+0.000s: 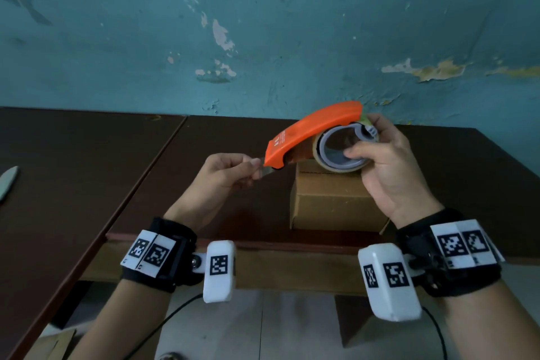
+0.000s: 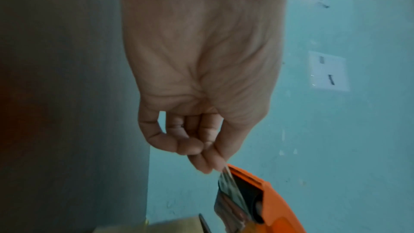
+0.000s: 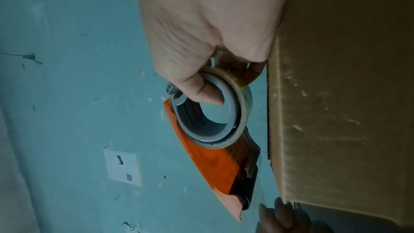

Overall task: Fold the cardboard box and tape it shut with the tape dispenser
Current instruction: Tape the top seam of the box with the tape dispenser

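Right hand: the right hand grips the orange plastic tape dispenser by its roll end, thumb hooked inside the grey ring of the clear tape roll, fingers curled round the far side.
Left hand: the left hand pinches the free end of the tape between thumb and fingertips at the dispenser's front lip; the other fingers are curled in.
Dispenser: held in the air above and just left of the box, tilted with its cutter end lower and toward the left hand.
Box: the small brown cardboard box sits closed on the dark brown wooden table near its front edge, below the right hand.
Backdrop: a teal painted wall with flaking patches stands behind the table.
Wrists: both carry black straps with white marker blocks.
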`<action>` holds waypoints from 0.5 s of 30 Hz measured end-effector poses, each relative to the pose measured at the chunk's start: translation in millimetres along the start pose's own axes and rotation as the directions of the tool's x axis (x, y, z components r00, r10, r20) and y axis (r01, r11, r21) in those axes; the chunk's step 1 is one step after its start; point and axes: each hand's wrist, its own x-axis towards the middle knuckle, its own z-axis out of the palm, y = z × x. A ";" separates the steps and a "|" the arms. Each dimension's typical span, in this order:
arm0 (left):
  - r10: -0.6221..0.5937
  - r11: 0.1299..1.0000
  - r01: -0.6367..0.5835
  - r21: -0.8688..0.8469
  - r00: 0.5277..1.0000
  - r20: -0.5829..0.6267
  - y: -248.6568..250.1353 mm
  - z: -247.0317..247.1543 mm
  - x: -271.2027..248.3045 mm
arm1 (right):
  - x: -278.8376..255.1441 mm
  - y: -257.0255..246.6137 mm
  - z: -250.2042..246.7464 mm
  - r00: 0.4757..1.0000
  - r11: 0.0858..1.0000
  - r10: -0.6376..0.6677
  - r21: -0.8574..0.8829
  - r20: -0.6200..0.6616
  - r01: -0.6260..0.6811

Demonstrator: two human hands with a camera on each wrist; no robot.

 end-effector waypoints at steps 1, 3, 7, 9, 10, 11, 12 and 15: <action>0.014 1.000 -0.014 -0.023 1.000 0.009 -1.5 1.4 -0.9 | 0.4 -0.2 0.2 1.000 1.000 0.003 0.015 -0.004 -0.002; 0.031 0.999 -0.031 -0.020 0.999 0.039 -2.4 2.3 -2.0 | 1.4 0.6 -1.2 1.000 0.999 0.013 0.040 -0.016 -0.012; 0.042 0.999 -0.041 -0.019 0.997 0.066 1.5 -6.7 -2.7 | 2.0 2.0 -0.9 0.999 0.999 0.025 0.047 -0.029 -0.024; 0.050 0.999 -0.050 -0.002 0.996 0.075 1.2 -10.6 -2.8 | 1.2 3.2 1.4 0.999 0.999 0.020 0.041 -0.033 -0.019; 0.052 0.999 -0.053 0.009 0.996 0.078 0.8 -12.2 -2.6 | 1.1 3.9 2.1 0.999 0.999 0.018 0.039 -0.036 -0.016; 0.053 0.998 -0.054 0.017 0.995 0.080 0.4 -13.4 -2.5 | 1.0 4.4 2.7 0.999 0.999 0.017 0.040 -0.040 -0.015; 0.052 0.998 -0.054 0.019 0.996 0.077 0.7 -14.8 -2.3 | 0.8 4.3 2.9 0.999 0.999 0.016 0.041 -0.043 -0.014; 0.042 0.999 -0.042 -0.003 0.999 0.023 -1.0 -21.0 -0.2 | 0.8 2.1 -0.2 0.998 0.999 0.003 0.047 -0.063 -0.001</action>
